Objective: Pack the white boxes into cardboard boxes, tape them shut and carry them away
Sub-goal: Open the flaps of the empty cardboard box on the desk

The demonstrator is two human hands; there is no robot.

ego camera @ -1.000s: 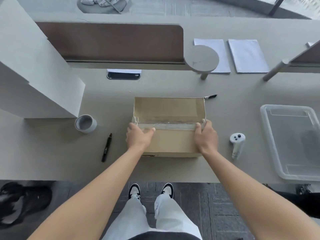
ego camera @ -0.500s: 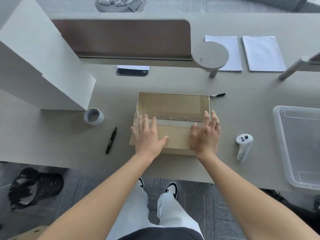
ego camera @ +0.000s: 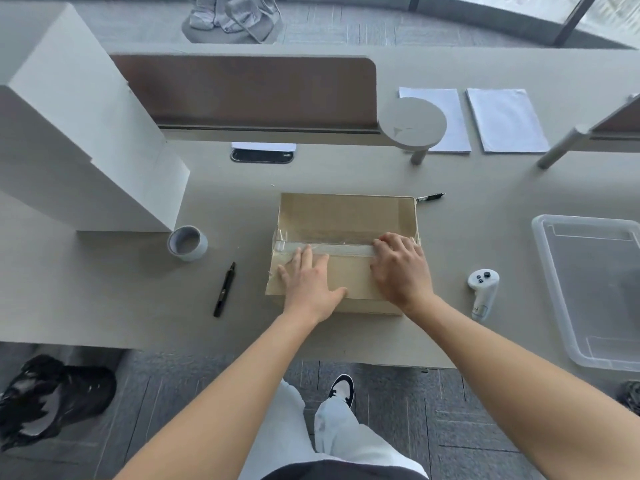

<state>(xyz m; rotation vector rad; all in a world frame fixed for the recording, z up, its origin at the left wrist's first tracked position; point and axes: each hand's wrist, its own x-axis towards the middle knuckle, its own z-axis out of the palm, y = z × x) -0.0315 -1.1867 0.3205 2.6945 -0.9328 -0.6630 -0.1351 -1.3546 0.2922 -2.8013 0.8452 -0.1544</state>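
Partly hidden pen [ego camera: 430, 197] (behind cardboard box [ego camera: 346, 216])

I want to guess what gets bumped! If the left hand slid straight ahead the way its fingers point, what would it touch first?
Probably nothing new: the left hand lies flat on the cardboard box, fingertips at the clear tape strip, with only box top ahead.

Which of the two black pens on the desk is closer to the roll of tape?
The black marker lying left of the cardboard box, just below the tape roll. The other pen sits at the box's far right corner.
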